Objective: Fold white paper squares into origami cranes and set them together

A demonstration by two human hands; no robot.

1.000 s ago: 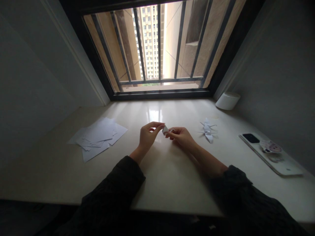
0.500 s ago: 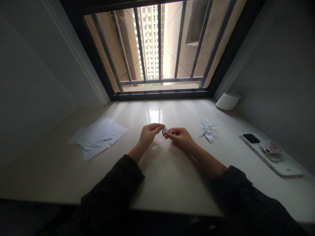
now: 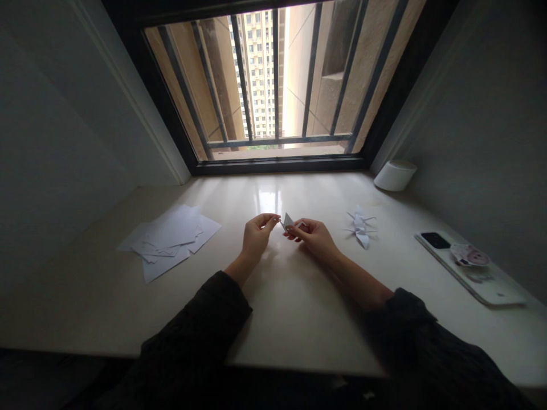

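Note:
A small folded piece of white paper (image 3: 288,221) is held between both hands above the middle of the pale table (image 3: 299,307). My left hand (image 3: 256,236) pinches its left end with thumb and forefinger. My right hand (image 3: 314,236) grips its right end, fingers curled round it. Both forearms rest low over the table in dark sleeves. A finished white paper crane (image 3: 361,226) lies to the right of my right hand, apart from it.
A loose pile of white paper sheets (image 3: 171,239) lies at the left. A white phone (image 3: 470,267) with a round sticker lies at the right edge. A white round object (image 3: 395,174) stands in the far right corner below the barred window (image 3: 273,85).
The folded paper has tipped up slightly between the fingers, and both hands have shifted a little. Nothing else on the table has moved.

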